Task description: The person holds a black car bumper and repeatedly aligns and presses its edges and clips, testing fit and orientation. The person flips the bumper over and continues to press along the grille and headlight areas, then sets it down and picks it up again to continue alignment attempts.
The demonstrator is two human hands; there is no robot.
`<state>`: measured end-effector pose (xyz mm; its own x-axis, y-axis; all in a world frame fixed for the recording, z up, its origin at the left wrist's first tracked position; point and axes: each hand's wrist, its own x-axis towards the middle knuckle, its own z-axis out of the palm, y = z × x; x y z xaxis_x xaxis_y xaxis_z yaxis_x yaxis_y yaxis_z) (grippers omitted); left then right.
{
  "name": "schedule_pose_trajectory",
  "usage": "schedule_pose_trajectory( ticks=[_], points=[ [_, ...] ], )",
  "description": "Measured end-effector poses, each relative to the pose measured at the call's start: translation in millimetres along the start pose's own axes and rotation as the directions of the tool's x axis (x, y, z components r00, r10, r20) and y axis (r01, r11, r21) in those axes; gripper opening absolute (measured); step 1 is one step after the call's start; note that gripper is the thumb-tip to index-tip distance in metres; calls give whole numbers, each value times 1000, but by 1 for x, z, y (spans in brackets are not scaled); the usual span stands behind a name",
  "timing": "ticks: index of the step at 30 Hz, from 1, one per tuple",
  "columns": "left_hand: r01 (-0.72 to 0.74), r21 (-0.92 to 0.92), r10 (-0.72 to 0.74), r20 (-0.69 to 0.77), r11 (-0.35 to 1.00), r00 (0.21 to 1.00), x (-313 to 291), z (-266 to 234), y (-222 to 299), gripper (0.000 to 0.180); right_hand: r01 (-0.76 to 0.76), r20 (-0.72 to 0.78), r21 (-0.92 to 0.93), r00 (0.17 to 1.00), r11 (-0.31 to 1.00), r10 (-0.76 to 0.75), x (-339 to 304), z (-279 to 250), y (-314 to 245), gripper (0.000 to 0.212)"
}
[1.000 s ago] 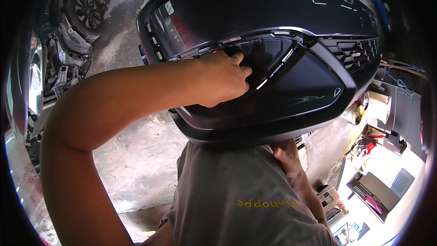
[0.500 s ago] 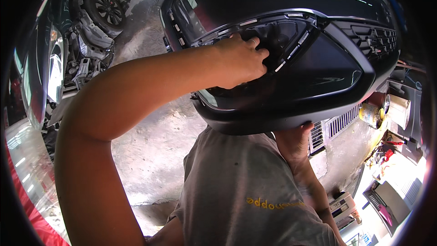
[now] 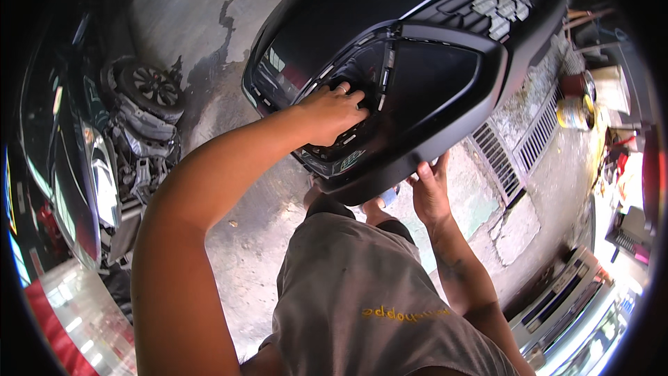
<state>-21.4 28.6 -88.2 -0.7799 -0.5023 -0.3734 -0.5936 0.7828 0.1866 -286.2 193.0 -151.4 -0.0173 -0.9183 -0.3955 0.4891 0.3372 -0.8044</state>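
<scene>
A large black car bumper cover (image 3: pixel 445 73) is held up in front of my body, tilted, with its mesh grille (image 3: pixel 497 7) toward the far right. My left hand (image 3: pixel 335 113) reaches over it and hooks its fingers into the dark cut-out on the bumper's near left part. A ring shows on one of those fingers. Beneath the near lower edge, my right hand (image 3: pixel 431 191) grips the rim from the right, thumb up. Its other fingertips are partly hidden by the bumper.
To the left stands a dark car (image 3: pixel 62 146) with its front stripped, near a wheel (image 3: pixel 152 89). Metal floor grates (image 3: pixel 495 157) lie to the right, with a yellow-labelled tub (image 3: pixel 576 113) beyond them. A white vehicle part (image 3: pixel 557 299) sits at lower right. My feet are under the bumper.
The bumper and both hands have shifted left in the view, and the bumper appears turned. More floor and my feet now show below it. Both hands keep their hold.
</scene>
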Motion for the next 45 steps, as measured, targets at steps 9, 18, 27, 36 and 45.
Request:
schedule_pose_trajectory(
  ticks=[9, 18, 27, 36, 45],
  points=[
    [-90, 34, 90, -3, 995, 996, 22, 24, -26, 69, -26, -123, -322, 992, 946, -15, -22, 28, 170, 151],
    [-319, -13, 283, -429, 948, 858, -13, 50, -19, 58, 149, -338, -139, 922, 979, -188, -46, 68, 154, 143],
    [-304, -116, 244, -364, 946, 899, -107, 142, -58, 56, 136, -406, -230, 887, 964, -222, -40, 68, 152, 135],
    [-251, 66, 259, -220, 966, 941, -71, 158, -50, 64, 140, -445, -242, 863, 960, -238, -42, 74, 156, 142],
    [-151, 85, 166, -223, 985, 961, -53, 157, -10, 61, 254, -346, -309, 868, 917, -357, -33, 79, 164, 145]
  ],
)
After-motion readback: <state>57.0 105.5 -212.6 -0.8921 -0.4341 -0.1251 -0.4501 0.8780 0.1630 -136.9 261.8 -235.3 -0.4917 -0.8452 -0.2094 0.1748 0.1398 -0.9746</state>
